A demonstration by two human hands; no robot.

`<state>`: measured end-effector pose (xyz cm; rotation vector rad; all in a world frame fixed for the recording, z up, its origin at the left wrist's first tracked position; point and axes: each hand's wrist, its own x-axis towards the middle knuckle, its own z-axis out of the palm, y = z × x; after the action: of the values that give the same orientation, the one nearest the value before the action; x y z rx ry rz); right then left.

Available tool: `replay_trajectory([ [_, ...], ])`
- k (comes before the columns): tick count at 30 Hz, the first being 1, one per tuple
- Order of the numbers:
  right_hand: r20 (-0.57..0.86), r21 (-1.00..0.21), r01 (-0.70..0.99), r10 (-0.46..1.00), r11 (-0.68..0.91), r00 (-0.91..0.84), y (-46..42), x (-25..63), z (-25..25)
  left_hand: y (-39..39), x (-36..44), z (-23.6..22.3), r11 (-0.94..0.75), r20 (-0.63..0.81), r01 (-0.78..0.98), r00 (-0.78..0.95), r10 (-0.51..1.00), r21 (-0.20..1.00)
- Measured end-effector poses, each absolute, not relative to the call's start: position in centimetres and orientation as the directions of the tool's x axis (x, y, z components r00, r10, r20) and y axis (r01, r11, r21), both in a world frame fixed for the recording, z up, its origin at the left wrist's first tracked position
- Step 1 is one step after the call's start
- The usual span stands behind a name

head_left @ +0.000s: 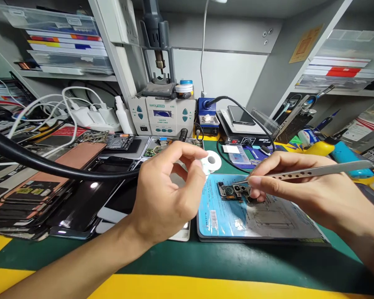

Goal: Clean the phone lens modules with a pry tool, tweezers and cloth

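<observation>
My left hand (171, 189) is closed in a pinch, thumb and forefinger at the edge of a small white roll (217, 162) with a hole through its middle, like a roll of tape. In my right hand (296, 187) is a pair of metal tweezers (318, 170), its handle pierced by a row of holes. The tweezer tips point left, over a phone circuit board (229, 191) with round camera modules. Under the board lies a blue printed booklet or pack (218, 226) in shiny plastic. My right fingers hide the board's right end.
Phone parts and dark screens (90, 195) crowd the left side, with a thick black cable (65, 166) above them. Behind stands a hot-air station (163, 114). A soldering iron stand (208, 118), a box with a phone on it (241, 116) and a yellow bottle (322, 146) are at right.
</observation>
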<state>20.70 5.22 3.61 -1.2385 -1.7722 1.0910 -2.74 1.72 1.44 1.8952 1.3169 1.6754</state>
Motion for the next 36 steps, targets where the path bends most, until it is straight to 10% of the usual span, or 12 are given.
replay_trajectory([
  [12,-0.046,-0.976,0.216,0.961,0.015,-0.273,6.1,21.4,3.0,2.2,-2.9,0.1,-0.633,0.644,0.549,0.209,0.736,0.546],
  [36,-0.091,-0.890,0.456,0.980,-0.002,-0.175,5.9,20.6,3.4,2.5,-2.9,-0.3,-0.742,0.630,0.474,0.406,0.662,0.474],
])
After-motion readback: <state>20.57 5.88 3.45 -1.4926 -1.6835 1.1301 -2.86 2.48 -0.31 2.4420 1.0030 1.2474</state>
